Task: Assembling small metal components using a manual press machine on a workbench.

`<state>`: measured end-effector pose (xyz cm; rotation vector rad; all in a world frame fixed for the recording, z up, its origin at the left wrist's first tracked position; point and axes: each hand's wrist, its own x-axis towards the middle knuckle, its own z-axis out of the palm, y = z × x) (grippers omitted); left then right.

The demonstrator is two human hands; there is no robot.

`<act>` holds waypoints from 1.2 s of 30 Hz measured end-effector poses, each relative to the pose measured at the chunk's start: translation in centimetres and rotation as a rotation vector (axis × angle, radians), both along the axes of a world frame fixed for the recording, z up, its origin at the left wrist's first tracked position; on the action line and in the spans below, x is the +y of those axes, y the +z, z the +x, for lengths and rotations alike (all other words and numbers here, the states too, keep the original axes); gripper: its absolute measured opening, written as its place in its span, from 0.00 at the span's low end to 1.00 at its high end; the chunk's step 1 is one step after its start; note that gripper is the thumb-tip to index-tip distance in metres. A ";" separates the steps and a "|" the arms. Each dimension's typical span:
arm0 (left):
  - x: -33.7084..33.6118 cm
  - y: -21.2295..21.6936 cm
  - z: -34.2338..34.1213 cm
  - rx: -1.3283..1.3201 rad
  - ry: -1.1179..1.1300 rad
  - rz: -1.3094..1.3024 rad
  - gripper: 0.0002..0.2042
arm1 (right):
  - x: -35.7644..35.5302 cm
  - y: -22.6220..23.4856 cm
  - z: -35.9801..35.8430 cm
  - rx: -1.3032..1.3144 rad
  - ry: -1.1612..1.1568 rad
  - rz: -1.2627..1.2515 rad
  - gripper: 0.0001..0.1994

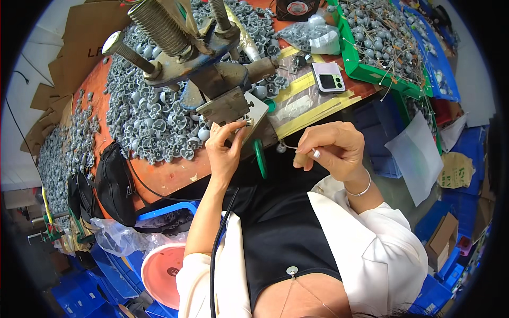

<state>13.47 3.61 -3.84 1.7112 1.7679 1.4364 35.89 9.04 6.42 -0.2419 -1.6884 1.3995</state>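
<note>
My left hand [225,147] is closed in a pinch at the press head, thumb and forefinger on a small shiny metal piece [247,122]. That piece sits against the lower edge of the press's metal block [225,106]. To the right, my right hand [335,149] is closed, fingertips pinching a thin wire [289,147]. At the wire's left end is a small greyish round piece [281,148], too small to make out well. A little white bit [316,153] shows at the right fingers. A green ring-shaped handle [260,158] hangs between the hands.
Grey plastic caps and balls [164,124] are heaped on the orange table [172,177]. A phone [328,77] lies near yellow tape, below a clear bag [313,38]. On the right, a green crate [358,66] holds wired grey balls. A pink basin [159,275] stands lower left.
</note>
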 end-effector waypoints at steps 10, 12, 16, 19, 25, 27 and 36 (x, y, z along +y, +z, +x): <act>2.8 4.9 -11.3 0.417 0.451 0.211 0.09 | 0.6 -0.1 -0.5 -0.010 0.030 0.161 0.08; 4.5 4.8 -14.9 0.696 0.578 0.048 0.11 | 0.1 -0.1 -0.9 -0.008 0.036 0.161 0.08; 5.4 3.6 -18.2 0.400 0.471 -0.093 0.14 | -1.2 -0.2 -1.6 -0.151 0.038 -0.182 0.07; 4.4 5.3 -14.1 0.294 0.493 0.125 0.11 | -1.0 -1.7 -2.1 -0.313 -0.156 -0.149 0.04; -1.7 2.3 -4.1 -0.793 0.110 0.011 0.06 | -0.8 -4.1 -5.3 -0.332 -0.192 -0.144 0.05; -2.3 1.4 -2.7 -0.795 0.013 0.091 0.07 | -0.4 -4.2 -6.6 -0.418 -0.220 -0.015 0.07; -3.7 2.1 -0.6 -0.683 0.031 0.151 0.16 | -1.5 -5.8 -7.6 -0.429 -0.329 0.084 0.08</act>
